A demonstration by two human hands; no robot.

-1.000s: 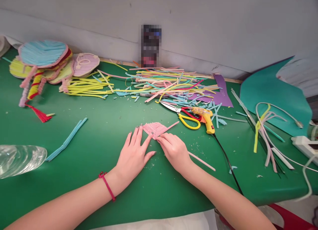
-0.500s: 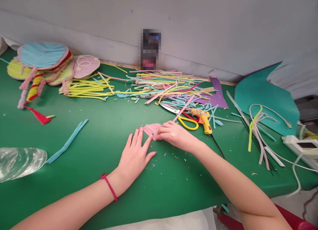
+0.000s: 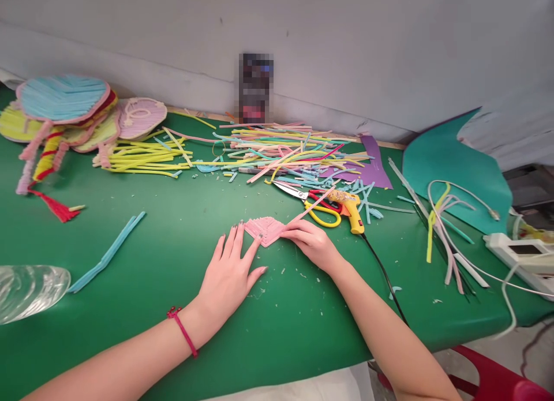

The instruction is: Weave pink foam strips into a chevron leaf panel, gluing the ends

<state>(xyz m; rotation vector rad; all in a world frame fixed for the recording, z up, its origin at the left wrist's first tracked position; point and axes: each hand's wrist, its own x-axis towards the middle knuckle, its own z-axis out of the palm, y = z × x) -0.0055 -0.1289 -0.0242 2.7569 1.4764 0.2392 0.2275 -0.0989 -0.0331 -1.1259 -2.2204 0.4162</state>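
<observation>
A small pink fan-shaped piece [image 3: 267,230], made of pipe cleaners laid side by side, lies flat on the green table [image 3: 173,228]. My left hand [image 3: 229,271] is spread flat, its fingertips resting on the piece's left and lower edge. At the right edge, my right hand [image 3: 312,244] pinches a pink pipe cleaner [image 3: 314,206], whose free end sticks up and away to the right. Just beyond that hand are scissors [image 3: 322,213] with yellow and red handles and a yellow glue gun [image 3: 352,210].
Loose coloured pipe cleaners [image 3: 277,153] are heaped along the wall. Finished round fans [image 3: 64,98] stack at the left, above a clear bottle [image 3: 32,291]. A teal sheet [image 3: 459,170], cables and a white power strip [image 3: 519,248] stand at the right. The glue gun's cord [image 3: 385,274] runs behind my right arm.
My right hand has shifted off the pink piece to its right edge, uncovering more of it. The pink pipe cleaner's free end tilts lower. The whole view has shifted slightly.
</observation>
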